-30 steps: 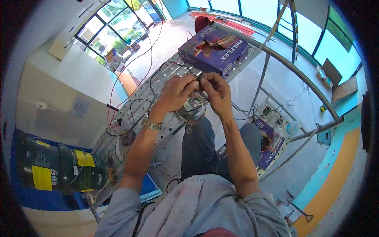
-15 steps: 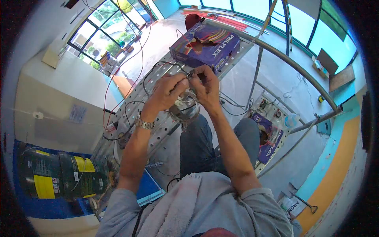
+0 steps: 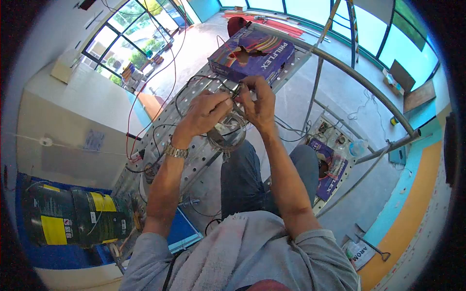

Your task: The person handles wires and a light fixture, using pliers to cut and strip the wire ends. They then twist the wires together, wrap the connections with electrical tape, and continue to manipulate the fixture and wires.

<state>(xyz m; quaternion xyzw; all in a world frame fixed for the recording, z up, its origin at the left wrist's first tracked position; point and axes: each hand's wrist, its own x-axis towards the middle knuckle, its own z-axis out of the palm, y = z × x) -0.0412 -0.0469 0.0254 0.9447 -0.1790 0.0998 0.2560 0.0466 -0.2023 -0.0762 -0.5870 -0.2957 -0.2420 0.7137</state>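
Above the perforated metal platform, my left hand (image 3: pixel 206 114) has its fingers closed at the top of a round, shiny light fixture (image 3: pixel 227 133), which hangs below it. My right hand (image 3: pixel 257 103) pinches a dark wire end (image 3: pixel 236 90) just above the fixture, close to my left fingertips. A dark cable (image 3: pixel 178 99) loops from the platform up to the fingers. What exactly lies between my left fingers is hidden. A purple PHILFLEX box (image 3: pixel 276 58) with a torn top stands just beyond my hands.
The perforated platform (image 3: pixel 194 169) runs diagonally beneath my hands. A curved scaffold pipe (image 3: pixel 369 87) arches at the right. Lower right sits a second purple box (image 3: pixel 330 186) beside a clear bottle (image 3: pixel 358 147). Dark buckets (image 3: pixel 99 216) lie at the left. Red wires (image 3: pixel 133 119) hang at the left.
My right hand has shifted slightly right and up, its wrist turned a little. The fixture's ring has tilted to face the camera more. My left hand has barely moved.
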